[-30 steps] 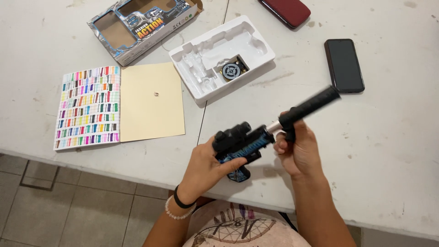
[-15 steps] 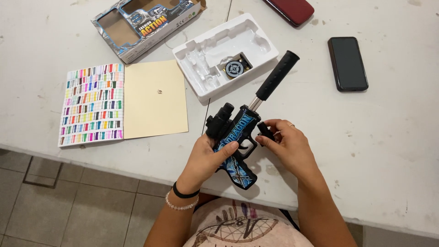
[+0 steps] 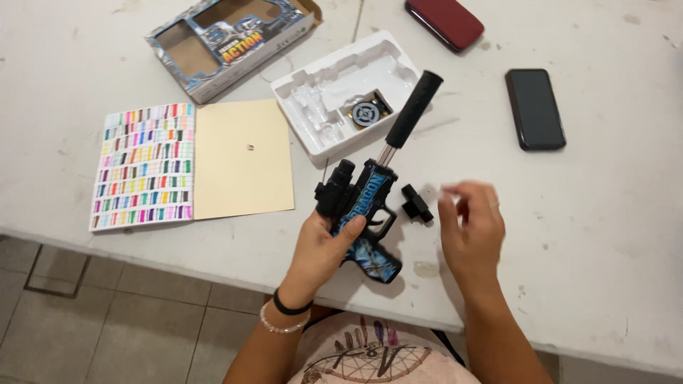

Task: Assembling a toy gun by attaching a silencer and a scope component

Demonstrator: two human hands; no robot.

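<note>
My left hand grips a blue and black toy pistol by its body, with the long black barrel tube pointing up and away over the table. My right hand hovers just right of the toy, fingers apart and blurred, holding nothing. A small black part lies on the white table between the toy and my right hand.
A white plastic packing tray holds a round dark piece. A printed cardboard box lies at the back left. An open book of coloured swatches is at the left. A black phone and a dark red case lie at the right.
My right hand has let go of the toy pistol and drawn back to the right. The small black part now lies on the table. The pistol has turned more upright in my left hand.
</note>
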